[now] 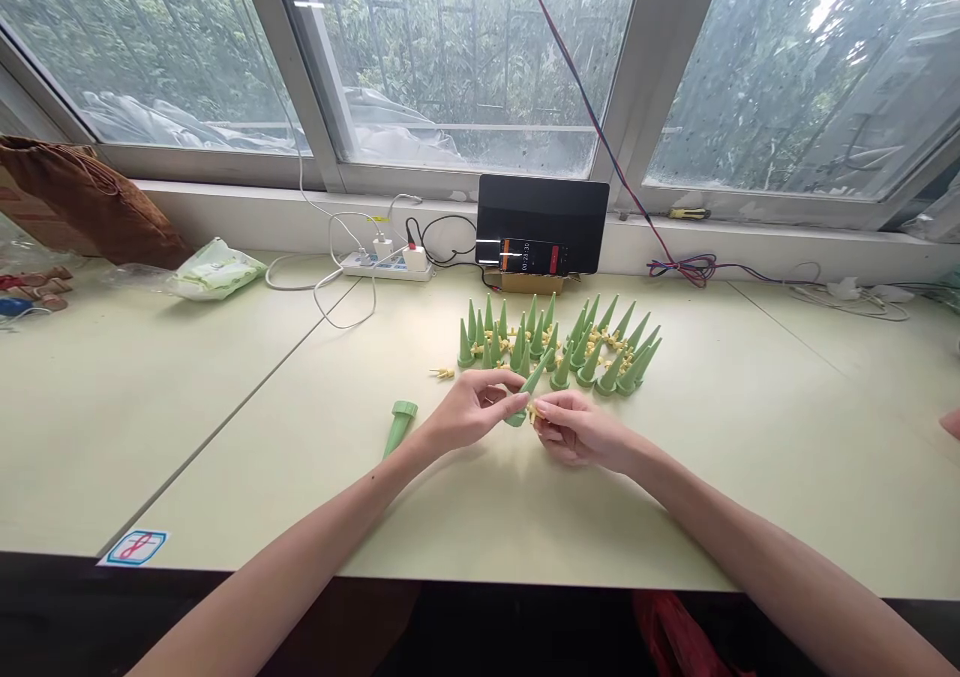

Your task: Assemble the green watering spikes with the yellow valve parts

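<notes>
My left hand (474,404) pinches a green plastic cone (534,374), which tilts with its tip up and to the right. Close beside the cone's base, my right hand (576,427) grips a small yellow plastic piece (534,413) between thumb and fingertips. Whether piece and cone touch, I cannot tell. Beyond both hands stand several green cones (589,365), mostly upright, with small yellow pieces (501,332) scattered among them. One loose yellow piece (442,373) lies left of that group. Another green cone (400,427) lies on its side near my left forearm.
A dark tablet (544,207) with a phone (532,257) in front leans at the windowsill. A white power strip (386,265) with cables is to its left. A tissue pack (217,269) and brown bag (90,197) lie at far left. Another person's fingers (951,423) show at right.
</notes>
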`<state>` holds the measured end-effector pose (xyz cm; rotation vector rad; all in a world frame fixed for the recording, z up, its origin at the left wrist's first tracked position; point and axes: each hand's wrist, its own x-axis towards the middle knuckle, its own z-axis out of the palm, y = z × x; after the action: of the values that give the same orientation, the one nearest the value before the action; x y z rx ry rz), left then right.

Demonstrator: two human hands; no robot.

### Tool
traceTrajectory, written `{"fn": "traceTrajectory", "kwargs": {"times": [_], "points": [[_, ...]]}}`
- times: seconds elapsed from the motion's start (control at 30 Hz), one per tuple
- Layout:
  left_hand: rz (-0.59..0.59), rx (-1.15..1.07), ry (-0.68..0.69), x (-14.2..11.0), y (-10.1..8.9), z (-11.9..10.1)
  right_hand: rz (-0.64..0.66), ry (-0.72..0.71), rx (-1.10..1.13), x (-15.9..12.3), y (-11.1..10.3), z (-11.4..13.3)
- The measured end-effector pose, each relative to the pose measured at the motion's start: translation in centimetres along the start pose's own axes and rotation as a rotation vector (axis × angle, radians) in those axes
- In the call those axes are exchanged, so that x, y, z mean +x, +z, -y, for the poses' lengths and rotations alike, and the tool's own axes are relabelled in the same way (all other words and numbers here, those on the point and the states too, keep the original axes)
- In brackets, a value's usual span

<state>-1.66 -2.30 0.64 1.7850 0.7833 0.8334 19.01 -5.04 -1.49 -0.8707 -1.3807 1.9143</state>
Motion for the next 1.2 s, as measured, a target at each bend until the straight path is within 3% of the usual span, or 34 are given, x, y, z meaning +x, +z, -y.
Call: {"fn": "traceTrajectory", "kwargs": {"times": [0.2, 0.3, 0.47, 0.6, 0.8, 1.0, 1.2], "points": [[-0.119, 0.009, -0.045, 0.1, 0.0, -0.5, -0.323, -0.391, -0.518, -0.1, 0.9, -0.4], [-0.127, -0.022, -0.084, 0.1, -0.1, -0.6, -0.402, -0.545, -0.745, -0.2, 1.0, -0.7], [-0.104, -0.039, -0.100, 0.0, 0.1, -0.5, -0.442, -0.641, -0.907, 0.0, 0.5, -1.2], [-0.075, -0.053, -0.109, -0.1, 0.2, -0.2, -0.455, -0.667, -0.906, 0.1, 0.3, -1.5], [-0.029, -0.025, -0.066, -0.1, 0.1, 0.2, -0.459, -0.542, -0.718, 0.0, 0.9, -1.3], [-0.015, 0.034, -0.010, 0.0, 0.0, 0.7, -0.245, -0.216, -0.245, 0.0, 0.5, -0.8], [-0.030, 0.064, 0.039, 0.1, 0.2, 0.7, -0.141, 0.038, 0.097, 0.0, 0.2, 0.2]]}}
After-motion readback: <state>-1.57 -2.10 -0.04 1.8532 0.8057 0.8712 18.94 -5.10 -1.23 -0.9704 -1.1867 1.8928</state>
